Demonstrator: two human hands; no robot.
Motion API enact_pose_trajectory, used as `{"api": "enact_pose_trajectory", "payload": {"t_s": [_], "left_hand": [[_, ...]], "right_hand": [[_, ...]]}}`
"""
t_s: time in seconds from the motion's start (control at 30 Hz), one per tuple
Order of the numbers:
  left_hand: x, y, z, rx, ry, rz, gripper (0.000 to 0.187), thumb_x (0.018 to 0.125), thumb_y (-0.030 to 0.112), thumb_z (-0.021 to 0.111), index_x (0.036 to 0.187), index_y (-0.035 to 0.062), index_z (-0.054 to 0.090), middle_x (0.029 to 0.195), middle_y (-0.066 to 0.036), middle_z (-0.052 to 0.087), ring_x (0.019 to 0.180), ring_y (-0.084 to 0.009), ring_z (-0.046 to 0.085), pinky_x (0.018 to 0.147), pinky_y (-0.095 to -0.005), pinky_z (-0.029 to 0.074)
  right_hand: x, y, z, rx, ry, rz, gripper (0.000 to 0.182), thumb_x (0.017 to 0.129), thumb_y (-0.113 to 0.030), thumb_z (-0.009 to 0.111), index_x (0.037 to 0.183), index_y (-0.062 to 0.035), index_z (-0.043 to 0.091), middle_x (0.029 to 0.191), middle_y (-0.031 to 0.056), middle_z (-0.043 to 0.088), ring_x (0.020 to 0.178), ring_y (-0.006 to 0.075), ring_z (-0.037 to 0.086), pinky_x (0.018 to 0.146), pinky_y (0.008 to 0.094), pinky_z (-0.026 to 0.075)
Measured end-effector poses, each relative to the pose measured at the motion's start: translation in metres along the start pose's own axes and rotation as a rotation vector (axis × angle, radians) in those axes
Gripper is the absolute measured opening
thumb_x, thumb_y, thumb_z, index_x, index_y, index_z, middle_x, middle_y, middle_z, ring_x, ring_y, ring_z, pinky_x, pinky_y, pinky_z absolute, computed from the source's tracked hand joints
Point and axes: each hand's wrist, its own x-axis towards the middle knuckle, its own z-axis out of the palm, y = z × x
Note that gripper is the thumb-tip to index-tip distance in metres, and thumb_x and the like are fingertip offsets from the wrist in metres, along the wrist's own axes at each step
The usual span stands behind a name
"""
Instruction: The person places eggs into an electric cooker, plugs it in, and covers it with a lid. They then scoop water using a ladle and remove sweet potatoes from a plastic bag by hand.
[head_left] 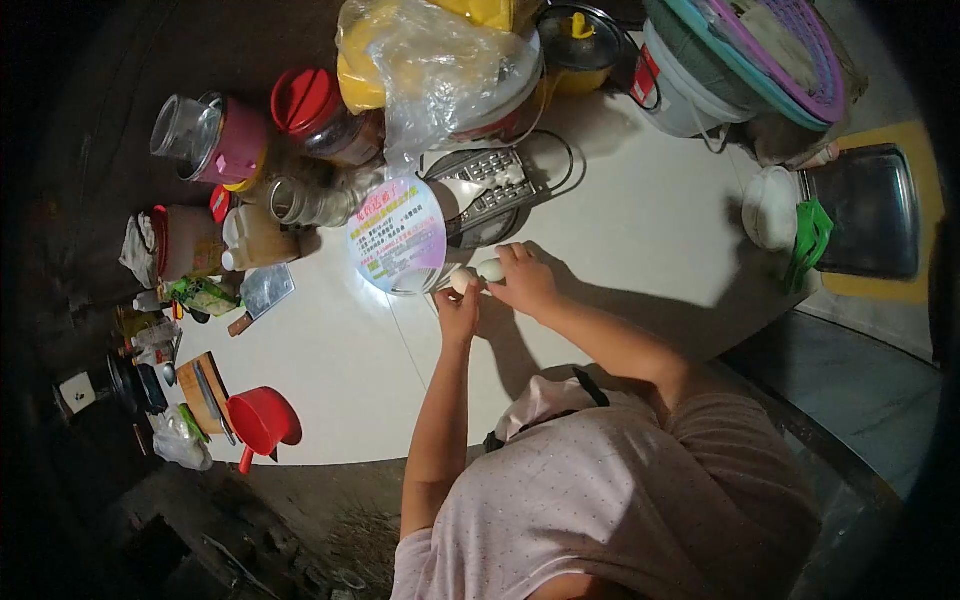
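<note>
My left hand [459, 314] has its fingertips closed on a whitish egg [462, 279], held low over the white table [620, 190]. Close beside it, a pale greenish egg [491, 270] is gripped in my right hand [526, 281], so the two eggs nearly meet. Just left of the eggs is a round printed card [396, 236] with coloured text. Beyond my hands lies a grey device with rows of keys [488, 186], partly covered by the card, with a dark cord at its side.
Along the far left side stand a red-lidded jar [303, 103] and a glass jar [312, 205]. A cleaver [266, 292], a cutting board [197, 398] and a red dipper [262, 420] lie at left. To the right are a white bucket [685, 85] and a black tray [868, 212].
</note>
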Motion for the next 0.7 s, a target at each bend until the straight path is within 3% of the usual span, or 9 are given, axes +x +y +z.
{"api": "enact_pose_trajectory", "payload": {"t_s": [0.03,0.1,0.13,0.23,0.33,0.4,0.53,0.7], "left_hand": [[-0.007,0.007,-0.002,-0.002,0.003,-0.004,0.045,0.081,0.035,0.061,0.102,0.0022,0.039,0.066,-0.005,0.052,0.046,-0.0137,0.051,0.034,-0.0266,0.039],[-0.017,0.014,-0.004,0.025,-0.001,-0.166,0.041,0.078,0.020,0.061,0.103,-0.0016,0.036,0.084,-0.013,0.055,0.067,-0.0162,0.056,0.052,-0.0258,0.044],[-0.019,0.011,-0.003,0.024,0.000,-0.168,0.041,0.078,0.020,0.061,0.103,-0.0016,0.036,0.084,-0.013,0.055,0.067,-0.0162,0.056,0.052,-0.0258,0.044],[-0.014,-0.014,0.002,-0.028,-0.067,-0.105,0.039,0.076,0.014,0.057,0.104,-0.0039,0.037,0.089,-0.016,0.054,0.072,-0.0179,0.056,0.058,-0.0280,0.046],[-0.002,-0.039,0.009,0.051,-0.035,0.029,0.043,0.074,0.012,0.059,0.106,-0.0070,0.037,0.090,-0.018,0.055,0.076,-0.0227,0.058,0.064,-0.0325,0.047],[-0.001,-0.038,0.010,0.181,-0.006,0.079,0.052,0.072,0.013,0.063,0.110,-0.0090,0.035,0.091,-0.021,0.056,0.077,-0.0277,0.060,0.071,-0.0356,0.047],[-0.005,-0.024,0.010,0.223,0.002,0.089,0.058,0.070,0.016,0.069,0.110,-0.0092,0.036,0.090,-0.022,0.058,0.079,-0.0289,0.061,0.070,-0.0352,0.048],[0.007,-0.034,0.010,0.163,0.001,0.011,0.061,0.069,0.021,0.075,0.108,-0.0086,0.038,0.087,-0.018,0.060,0.078,-0.0239,0.061,0.066,-0.0311,0.049]], "right_hand": [[-0.003,0.002,-0.002,-0.001,-0.005,-0.002,0.054,0.065,-0.024,0.069,0.110,-0.0047,0.046,0.104,0.0128,0.048,0.095,0.0302,0.051,0.072,0.0402,0.049],[-0.007,0.005,-0.007,0.071,-0.011,0.008,0.054,0.066,-0.017,0.066,0.113,-0.0041,0.042,0.107,0.0161,0.047,0.098,0.0331,0.048,0.078,0.0405,0.047],[-0.009,0.007,-0.005,0.071,-0.014,0.008,0.054,0.066,-0.017,0.066,0.113,-0.0041,0.042,0.107,0.0161,0.047,0.098,0.0331,0.048,0.078,0.0405,0.047],[-0.012,0.008,0.000,0.015,0.040,-0.066,0.049,0.066,-0.011,0.062,0.110,-0.0034,0.041,0.105,0.0166,0.045,0.100,0.0351,0.046,0.081,0.0422,0.046],[-0.014,0.000,-0.001,0.063,0.012,0.011,0.051,0.066,-0.009,0.060,0.113,-0.0024,0.039,0.107,0.0178,0.044,0.101,0.0367,0.045,0.085,0.0424,0.043],[-0.014,-0.004,-0.004,0.106,-0.045,0.111,0.065,0.067,-0.009,0.061,0.124,-0.0005,0.031,0.113,0.0202,0.042,0.106,0.0375,0.042,0.089,0.0421,0.040],[-0.015,-0.006,-0.006,0.113,0.010,0.093,0.072,0.067,-0.010,0.063,0.129,-0.0030,0.028,0.108,0.0188,0.043,0.102,0.0364,0.044,0.086,0.0418,0.043],[-0.014,-0.011,-0.009,0.129,-0.002,0.076,0.082,0.065,-0.015,0.072,0.132,-0.0040,0.025,0.111,0.0196,0.043,0.107,0.0365,0.043,0.087,0.0417,0.042]]}}
